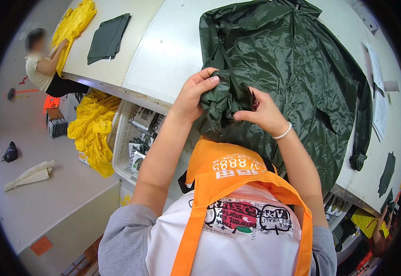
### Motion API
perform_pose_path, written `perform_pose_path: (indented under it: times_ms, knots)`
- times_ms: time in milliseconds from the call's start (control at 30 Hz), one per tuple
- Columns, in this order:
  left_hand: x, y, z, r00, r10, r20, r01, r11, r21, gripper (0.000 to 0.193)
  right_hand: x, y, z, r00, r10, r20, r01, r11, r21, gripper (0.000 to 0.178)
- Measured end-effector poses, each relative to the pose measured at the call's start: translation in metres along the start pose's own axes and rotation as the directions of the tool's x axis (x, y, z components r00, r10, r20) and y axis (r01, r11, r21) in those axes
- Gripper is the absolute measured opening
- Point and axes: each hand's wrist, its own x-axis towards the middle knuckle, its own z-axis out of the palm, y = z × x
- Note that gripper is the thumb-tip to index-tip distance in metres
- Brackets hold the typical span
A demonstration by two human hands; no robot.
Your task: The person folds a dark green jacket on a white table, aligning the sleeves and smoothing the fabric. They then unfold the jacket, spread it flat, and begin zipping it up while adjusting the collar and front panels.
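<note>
A dark green, shiny raincoat (292, 60) lies spread on the white table, its front facing up. My left hand (195, 94) is closed on the bunched end of one sleeve (223, 99), thumb on top of the cloth. On the other side of that bunch, my right hand (265, 114) curls around the cloth with its thumb against it. A small dark reddish thing (254, 100) shows between the right thumb and fingers; its kind cannot be made out. The other sleeve (365, 124) hangs down along the coat's right side, its cuff near the table's front edge.
A folded dark green garment (109, 39) lies farther left on the table (156, 50). Past it, a person (41, 64) handles yellow cloth (74, 25). Below the edge are a yellow heap (94, 126) and a white basket (120, 149) of packets. Paper sheets (375, 73) lie right.
</note>
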Motion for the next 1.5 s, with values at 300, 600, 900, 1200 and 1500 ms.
perform_pose_path:
  times_ms: [300,600,900,1200,1500]
  knots:
    - [-0.015,-0.018,0.052,0.843,0.529,-0.096,-0.084,0.306,0.948,0.028,0.015,-0.007,0.009,0.718,-0.517,-0.466,0.241,0.812,-0.531,0.015]
    - [-0.018,0.008,0.030,0.896,0.438,-0.081,-0.163,0.492,0.855,0.019,-0.016,-0.025,0.024,0.871,-0.483,-0.086,0.338,0.718,-0.608,0.034]
    - [-0.023,0.012,0.043,0.519,0.807,0.282,-0.299,-0.137,0.944,0.025,-0.012,-0.012,-0.012,0.679,-0.539,-0.498,0.247,0.806,-0.537,0.031]
    - [-0.025,0.010,0.041,0.536,0.825,0.182,-0.310,-0.008,0.951,0.019,-0.032,-0.016,0.004,0.937,-0.339,-0.088,0.237,0.799,-0.552,0.027]
    - [-0.032,-0.014,0.036,0.798,0.566,-0.205,-0.047,0.397,0.916,0.056,-0.021,-0.011,0.013,0.764,-0.243,-0.598,0.244,0.966,-0.082,0.019]
